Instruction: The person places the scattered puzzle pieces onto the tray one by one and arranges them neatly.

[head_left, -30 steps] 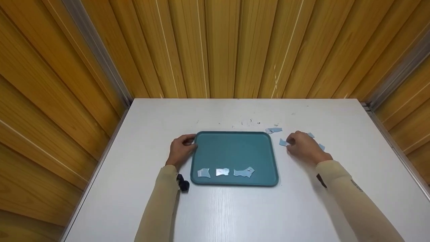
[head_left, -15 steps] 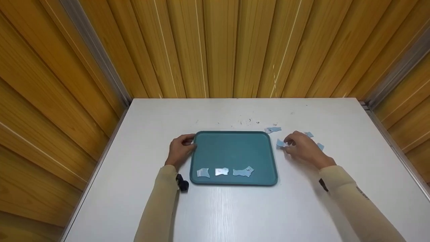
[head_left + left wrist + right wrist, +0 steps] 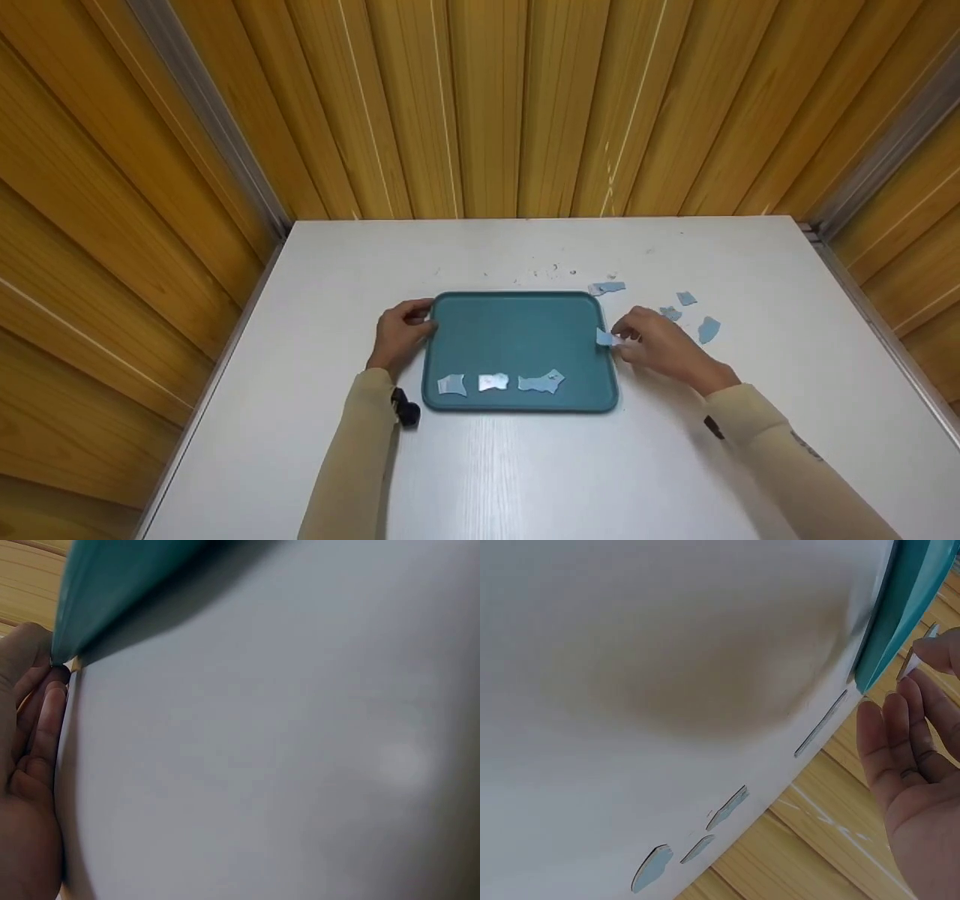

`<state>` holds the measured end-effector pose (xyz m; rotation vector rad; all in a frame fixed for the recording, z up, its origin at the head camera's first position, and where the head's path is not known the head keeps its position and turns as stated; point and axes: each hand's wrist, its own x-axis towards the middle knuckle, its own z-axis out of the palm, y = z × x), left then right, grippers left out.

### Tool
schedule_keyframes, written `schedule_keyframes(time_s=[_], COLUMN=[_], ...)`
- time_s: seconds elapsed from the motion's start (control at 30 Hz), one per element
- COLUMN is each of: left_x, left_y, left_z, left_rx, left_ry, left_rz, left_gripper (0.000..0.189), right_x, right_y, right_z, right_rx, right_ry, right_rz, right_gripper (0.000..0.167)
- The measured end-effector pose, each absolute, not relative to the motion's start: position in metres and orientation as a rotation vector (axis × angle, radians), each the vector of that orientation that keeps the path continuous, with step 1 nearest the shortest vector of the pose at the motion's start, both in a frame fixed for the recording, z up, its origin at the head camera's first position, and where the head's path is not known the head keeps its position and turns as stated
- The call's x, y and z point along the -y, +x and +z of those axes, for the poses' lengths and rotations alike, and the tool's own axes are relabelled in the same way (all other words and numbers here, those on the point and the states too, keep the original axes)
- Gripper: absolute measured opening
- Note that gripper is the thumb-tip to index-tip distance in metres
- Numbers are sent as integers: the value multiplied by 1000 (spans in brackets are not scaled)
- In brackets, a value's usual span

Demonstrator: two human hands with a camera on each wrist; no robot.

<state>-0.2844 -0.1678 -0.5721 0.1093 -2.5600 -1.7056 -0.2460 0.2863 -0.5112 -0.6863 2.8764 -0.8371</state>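
Note:
In the head view my left hand [image 3: 400, 335] holds the left rim of a teal tray [image 3: 517, 330]. The left wrist view has the left hand's fingers [image 3: 49, 716] at the tray's corner. My right hand [image 3: 661, 349] pinches a jagged flat light-blue piece [image 3: 604, 339] over the tray's right rim. In the right wrist view that piece sits between thumb and fingers, its other fingers extended. Along the tray's near side lie three similar pieces: a left one [image 3: 452, 385], a shiny middle one [image 3: 493, 382] and a longer right one [image 3: 541, 382].
Several more light-blue pieces lie on the white table [image 3: 480, 472]: a long one [image 3: 607, 288] behind the tray's right corner, and others to the right, including a larger piece [image 3: 709, 329]. Dark specks dot the table behind the tray. Wood-patterned walls [image 3: 487, 112] enclose it.
My right hand has moved left and nearer with the pinched piece, from the table to the tray's right rim. Pieces it was covering are now visible. My left hand stays at the tray.

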Motion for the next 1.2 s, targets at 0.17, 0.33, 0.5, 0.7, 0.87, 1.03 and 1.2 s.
schedule_keyframes(time_s=[0.17,0.33,0.5,0.7,0.87,1.03,1.2], left_x=[167,167,166,166,166,167,168], left_y=[-284,-285,-284,-286,-285,-284,-283], left_z=[-573,-573,-572,-572,-572,-573,-572], left_rx=[2560,2571,2578,2580,2576,2562,2553], left_ry=[116,113,113,109,104,82,65], left_rz=[-1725,-1699,-1690,-1677,-1677,-1686,-1688], left_gripper=[42,42,42,42,42,42,42], right_x=[-278,-268,-264,-261,-258,-258,-257], right_y=[-238,-230,-224,-219,-215,-212,-210], right_z=[-512,-513,-515,-519,-523,-526,-526], right_rx=[-2874,-2861,-2833,-2797,-2782,-2799,-2785], right_ry=[-808,-830,-923,-932,-881,-930,-937], right_rz=[-807,-772,-782,-781,-763,-744,-718], right_gripper=[20,19,18,19,19,18,17])
